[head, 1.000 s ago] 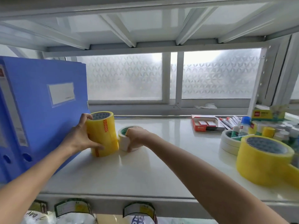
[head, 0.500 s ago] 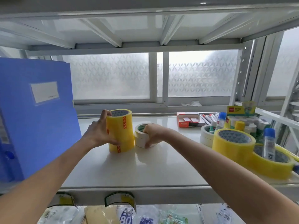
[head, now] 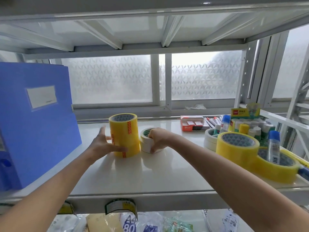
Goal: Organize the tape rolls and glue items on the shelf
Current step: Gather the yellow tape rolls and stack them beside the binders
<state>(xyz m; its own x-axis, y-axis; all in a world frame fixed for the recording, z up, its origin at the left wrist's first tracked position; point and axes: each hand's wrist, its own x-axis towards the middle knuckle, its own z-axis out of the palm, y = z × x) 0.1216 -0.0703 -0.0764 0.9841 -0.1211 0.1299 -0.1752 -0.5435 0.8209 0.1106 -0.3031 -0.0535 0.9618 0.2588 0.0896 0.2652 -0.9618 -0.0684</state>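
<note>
A tall stack of yellow tape rolls (head: 124,134) stands on the white shelf (head: 127,174). My left hand (head: 104,145) has its fingers spread beside the stack, thumb along its lower front. Right next to it sits a low stack of white tape rolls (head: 146,144), which my right hand (head: 158,138) grips from the right side. Farther right lie a wide yellow tape roll (head: 236,146), a second yellow roll (head: 277,168) with a blue-capped glue bottle (head: 273,148) standing in it, more white rolls (head: 209,139) and several glue sticks (head: 250,129).
A blue file box (head: 36,121) stands at the left, close to the yellow stack. A red and white box (head: 192,123) and several tubes (head: 213,121) lie at the back right. The shelf above hangs low. Packaged goods fill the shelf below.
My left hand has let go of the yellow stack and its fingers have spread open. My right hand stays on the white rolls. The view has shifted a little.
</note>
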